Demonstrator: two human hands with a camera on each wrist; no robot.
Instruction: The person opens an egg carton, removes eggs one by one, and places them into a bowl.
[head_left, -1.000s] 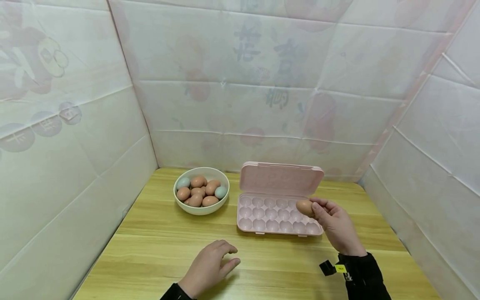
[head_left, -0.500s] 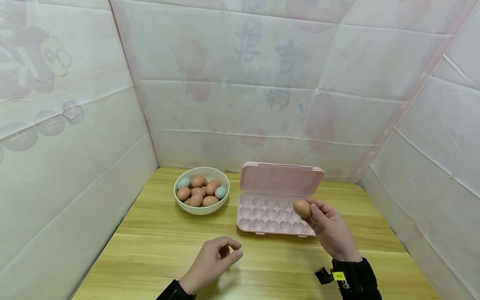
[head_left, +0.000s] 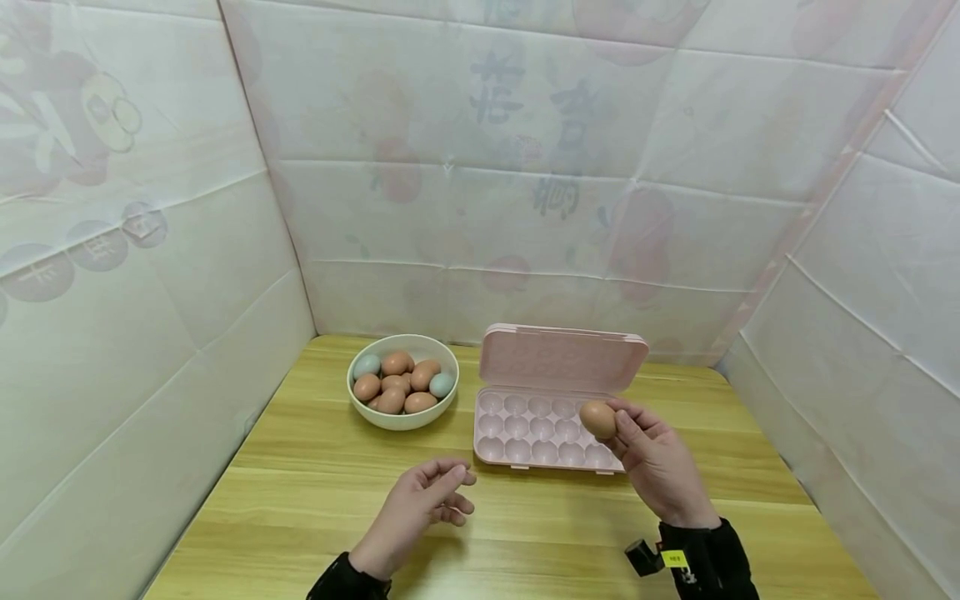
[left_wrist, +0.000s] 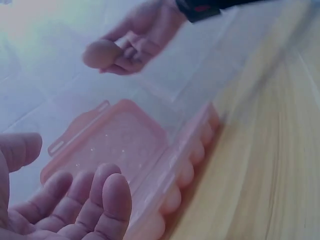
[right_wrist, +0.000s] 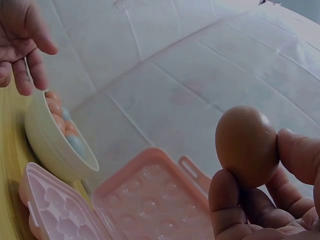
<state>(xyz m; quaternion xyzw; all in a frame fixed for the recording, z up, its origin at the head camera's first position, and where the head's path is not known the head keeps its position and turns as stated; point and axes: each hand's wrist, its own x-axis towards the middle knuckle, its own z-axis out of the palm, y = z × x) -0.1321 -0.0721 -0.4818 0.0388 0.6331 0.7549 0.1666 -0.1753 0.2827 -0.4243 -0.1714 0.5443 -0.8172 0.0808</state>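
Observation:
My right hand (head_left: 663, 467) holds a brown egg (head_left: 597, 419) between thumb and fingers, raised above the right part of a pink egg box (head_left: 517, 451). In the right wrist view the egg (right_wrist: 246, 145) shows whole, with the thumb on one side and fingers beneath. The box's lid (head_left: 562, 358) stands up at the back; the cups in sight hold nothing, while some on the right are hidden behind the hand. Left of the box's front, my left hand (head_left: 416, 510) hovers over the table with relaxed fingers, touching nothing.
A cream bowl (head_left: 402, 422) of brown and pale blue eggs stands left of the box, near the back. The wooden table (head_left: 300, 483) is bounded by white printed sheets (head_left: 375, 208) at the back and both sides.
The right hand has shifted left and slightly toward the viewer with the egg. The left hand has risen a little and turned, its fingers spreading. Bowl and box stay put.

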